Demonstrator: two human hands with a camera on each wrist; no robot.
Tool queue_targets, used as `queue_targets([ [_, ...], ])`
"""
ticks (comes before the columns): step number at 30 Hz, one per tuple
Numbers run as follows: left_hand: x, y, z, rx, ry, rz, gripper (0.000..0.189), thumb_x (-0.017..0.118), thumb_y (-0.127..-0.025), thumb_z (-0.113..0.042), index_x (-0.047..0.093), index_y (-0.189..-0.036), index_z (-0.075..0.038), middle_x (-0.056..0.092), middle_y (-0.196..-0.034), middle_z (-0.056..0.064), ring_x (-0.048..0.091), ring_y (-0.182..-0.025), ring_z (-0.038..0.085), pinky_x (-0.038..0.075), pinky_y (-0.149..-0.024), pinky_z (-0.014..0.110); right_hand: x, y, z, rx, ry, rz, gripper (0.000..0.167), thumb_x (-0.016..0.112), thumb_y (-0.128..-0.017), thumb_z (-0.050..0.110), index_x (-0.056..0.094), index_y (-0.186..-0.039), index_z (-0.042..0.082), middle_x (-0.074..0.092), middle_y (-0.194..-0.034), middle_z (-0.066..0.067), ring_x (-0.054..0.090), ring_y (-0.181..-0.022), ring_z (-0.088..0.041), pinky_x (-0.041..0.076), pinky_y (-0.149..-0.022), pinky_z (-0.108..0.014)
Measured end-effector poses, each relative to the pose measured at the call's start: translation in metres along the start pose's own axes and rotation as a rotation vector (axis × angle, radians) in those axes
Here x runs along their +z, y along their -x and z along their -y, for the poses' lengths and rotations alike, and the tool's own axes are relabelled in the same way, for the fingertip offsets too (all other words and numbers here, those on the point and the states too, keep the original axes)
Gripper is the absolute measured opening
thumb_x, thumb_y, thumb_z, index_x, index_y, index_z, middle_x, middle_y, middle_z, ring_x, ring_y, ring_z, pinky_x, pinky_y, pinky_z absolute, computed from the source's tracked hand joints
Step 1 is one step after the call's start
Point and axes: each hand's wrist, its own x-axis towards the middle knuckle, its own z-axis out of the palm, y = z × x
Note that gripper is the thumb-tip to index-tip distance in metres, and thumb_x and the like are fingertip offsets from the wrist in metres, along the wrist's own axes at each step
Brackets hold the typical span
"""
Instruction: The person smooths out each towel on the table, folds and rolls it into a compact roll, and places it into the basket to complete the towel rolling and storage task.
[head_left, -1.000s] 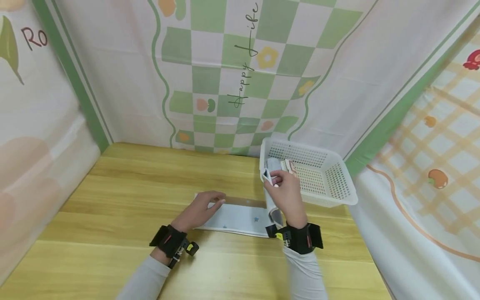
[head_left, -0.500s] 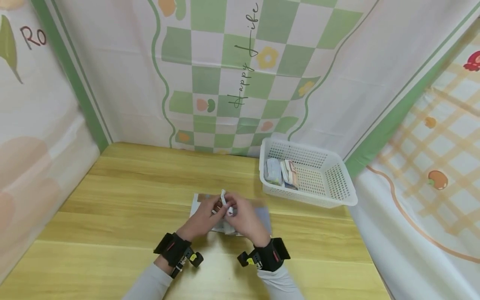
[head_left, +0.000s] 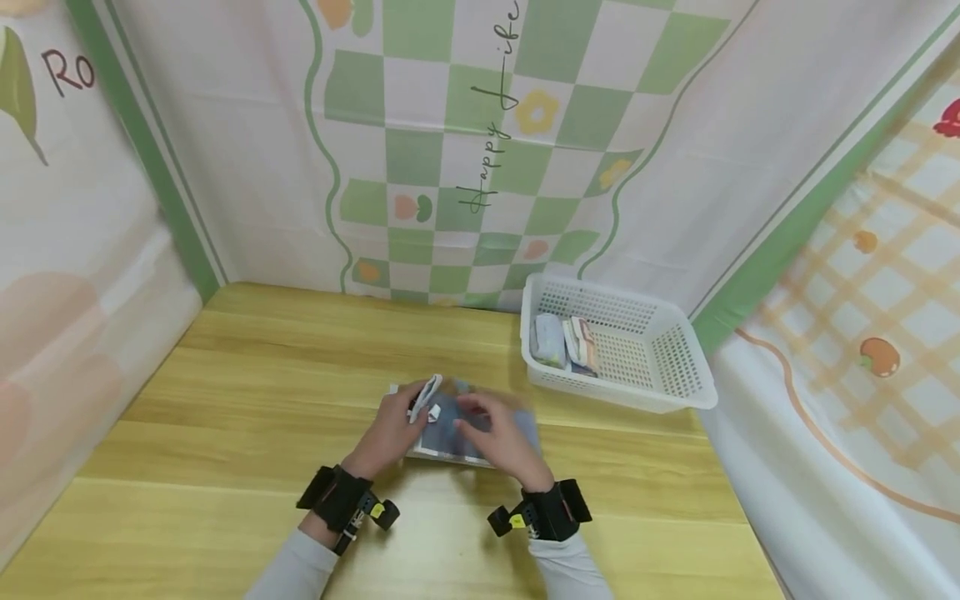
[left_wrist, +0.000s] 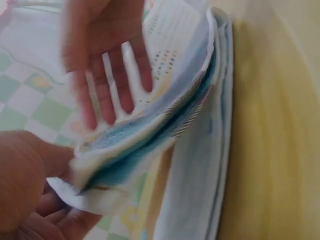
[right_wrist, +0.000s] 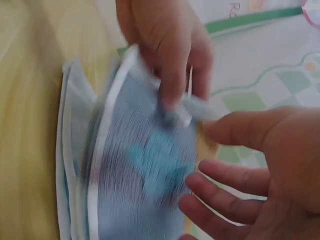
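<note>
A folded towel (head_left: pixel 457 437), blue-grey with white edges and a teal motif (right_wrist: pixel 160 165), lies in front of me. My left hand (head_left: pixel 390 425) pinches its left end, which stands up off the rest. In the left wrist view that raised end (left_wrist: pixel 135 145) shows several layers with teal inside, held between thumb and fingers (left_wrist: pixel 30 165). My right hand (head_left: pixel 497 433) is over the towel's right half, thumb and fingers spread and holding nothing. The right wrist view shows its fingers (right_wrist: pixel 225 195) beside the towel's patterned face. A small white tag-like piece (head_left: pixel 434 412) sits by the left thumb.
A white perforated basket (head_left: pixel 675 354) stands at the back right of the wooden table (head_left: pixel 262 358). Inside it, a grey-blue rolled cloth (head_left: pixel 550 340) and a cream-and-orange folded cloth (head_left: pixel 581 343) lean at the left end. Patterned curtains (head_left: pixel 420 150) hang behind and at both sides.
The right hand brought the towel's right end leftward over the rest, and the hands met at the middle. Now they have parted; the left keeps hold and the right has let go.
</note>
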Motion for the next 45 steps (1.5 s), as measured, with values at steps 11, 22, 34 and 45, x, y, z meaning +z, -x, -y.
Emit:
queue_targets([
  [11, -0.018, 0.013, 0.007, -0.109, -0.082, -0.215, 0.041, 0.055, -0.098, 0.004, 0.051, -0.138, 0.011, 0.066, -0.119, 0.029, 0.068, -0.094, 0.033, 0.059, -0.077, 0.043, -0.013, 0.003, -0.029, 0.062, 0.214, -0.088, 0.029, 0.072, -0.086, -0.004, 0.069, -0.115, -0.007, 0.068, -0.116, -0.023, 0.061, -0.115, -0.042, 0.046, -0.103, -0.056],
  [22, -0.024, 0.026, 0.033, -0.260, -0.304, -0.194, 0.045, 0.051, -0.091, 0.012, 0.045, -0.133, 0.024, 0.060, -0.112, 0.038, 0.061, -0.101, 0.048, 0.055, -0.088, 0.057, -0.009, 0.008, -0.045, 0.262, 0.259, -0.163, 0.042, 0.074, -0.091, 0.008, 0.059, -0.128, -0.005, 0.050, -0.128, -0.028, 0.052, -0.113, -0.041, 0.047, -0.097, -0.055],
  [34, -0.032, 0.018, 0.045, -0.299, -0.225, -0.186, 0.049, 0.058, -0.090, 0.009, 0.044, -0.136, 0.018, 0.059, -0.110, 0.032, 0.061, -0.094, 0.040, 0.055, -0.078, 0.050, -0.011, 0.000, -0.038, 0.285, 0.255, -0.182, 0.039, 0.071, -0.089, -0.004, 0.057, -0.126, -0.005, 0.058, -0.104, -0.018, 0.055, -0.085, -0.026, 0.049, -0.074, -0.041],
  [45, -0.018, 0.025, 0.021, -0.003, -0.585, -0.238, 0.010, 0.071, -0.083, 0.011, 0.066, -0.089, 0.005, 0.061, -0.081, 0.015, 0.060, -0.074, 0.030, 0.053, -0.061, 0.040, -0.003, 0.000, -0.045, -0.010, 0.509, 0.004, 0.031, 0.070, -0.079, -0.014, 0.074, -0.109, -0.004, 0.063, -0.116, -0.018, 0.059, -0.110, -0.036, 0.052, -0.097, -0.049],
])
